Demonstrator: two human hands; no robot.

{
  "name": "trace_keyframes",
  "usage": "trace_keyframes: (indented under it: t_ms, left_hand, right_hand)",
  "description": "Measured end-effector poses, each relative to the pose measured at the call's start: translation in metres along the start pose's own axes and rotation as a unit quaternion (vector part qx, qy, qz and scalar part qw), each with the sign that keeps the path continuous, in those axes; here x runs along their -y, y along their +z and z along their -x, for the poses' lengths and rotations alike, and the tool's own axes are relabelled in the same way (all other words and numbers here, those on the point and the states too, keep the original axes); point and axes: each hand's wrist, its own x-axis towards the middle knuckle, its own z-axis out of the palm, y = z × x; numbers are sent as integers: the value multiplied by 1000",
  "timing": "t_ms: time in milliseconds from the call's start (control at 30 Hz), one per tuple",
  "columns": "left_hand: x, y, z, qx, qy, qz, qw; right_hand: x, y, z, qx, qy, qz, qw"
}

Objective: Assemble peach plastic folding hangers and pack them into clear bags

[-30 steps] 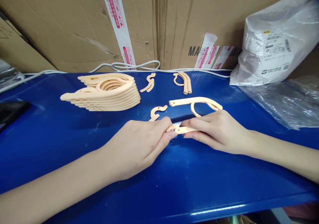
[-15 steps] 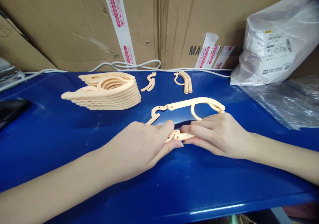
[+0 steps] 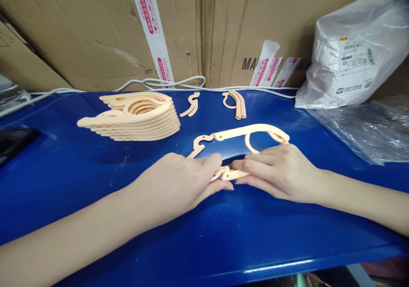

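Note:
A cream plastic folding hanger (image 3: pixel 252 129) lies partly raised over the blue tabletop, between both hands. My left hand (image 3: pixel 188 180) is closed on its curved hook end, with thumb and finger pinched near a joint. My right hand (image 3: pixel 281 170) grips one of its hinged arms, fingers wrapped over the piece. The two pieces meet between my fingertips, where a small pivot hole shows. The far arm stretches behind my right hand, joined to another hook piece at its left end. Parts of the hanger are covered by my fingers.
A stack of cream hangers (image 3: pixel 140 125) stands at the back left. Behind lie loose hook pieces (image 3: pixel 191 104) and loose arm pieces (image 3: pixel 239 104). A white cable (image 3: pixel 179 84) runs along cardboard boxes (image 3: pixel 102 27). A plastic-wrapped parcel (image 3: pixel 345 61) stands at right, a dark object (image 3: pixel 15 144) at left.
Almost nothing differs. Both hands keep the same grip, and the pieces between my fingertips have shifted very slightly left along with a small shift of the view.

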Motion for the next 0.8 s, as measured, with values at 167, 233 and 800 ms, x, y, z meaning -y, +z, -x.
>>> trace_keyframes:
  t_ms: [167,233,800]
  left_hand:
    - [0,-2,-1,-17,18,-31,999]
    - [1,-2,-1,-37,29,-47,998]
    - [-2,-8,-6,23,-2,-45,999]
  right_hand:
    - [0,-2,0,9,7,-20,1000]
    - [0,-3,-1,21,19,-43,999]
    - [-2,-6,1,42,61,-97,993]
